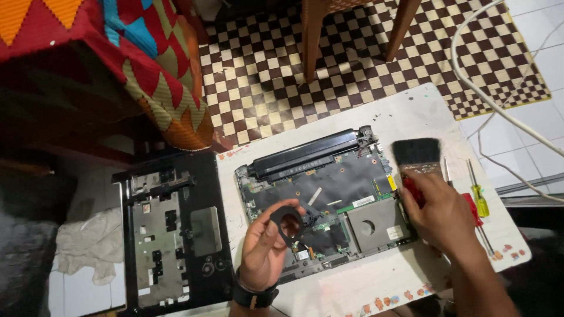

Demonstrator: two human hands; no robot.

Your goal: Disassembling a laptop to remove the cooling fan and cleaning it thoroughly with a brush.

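Your left hand [265,246], nearest item: watch strap at the wrist, fingers pinched on a small black ring-shaped part [286,223] with a round hole, held upright just above the front edge of the opened laptop base [320,199]. Your right hand [437,214]: closed around the red handle of a flat black-bristled brush [417,154], bristles pointing away from you, brush resting over the laptop's right edge. The ring lies left of the brush, so your left hand is the nearer to it; the brush's long axis runs front to back. Beside your right hand: two screwdrivers [477,196], one yellow-handled, one red. Left of the base: detached black cover panel [170,229], inner side up. All on a white board [411,108]; beyond, a chequered mat [264,76] and wooden chair legs [311,35].
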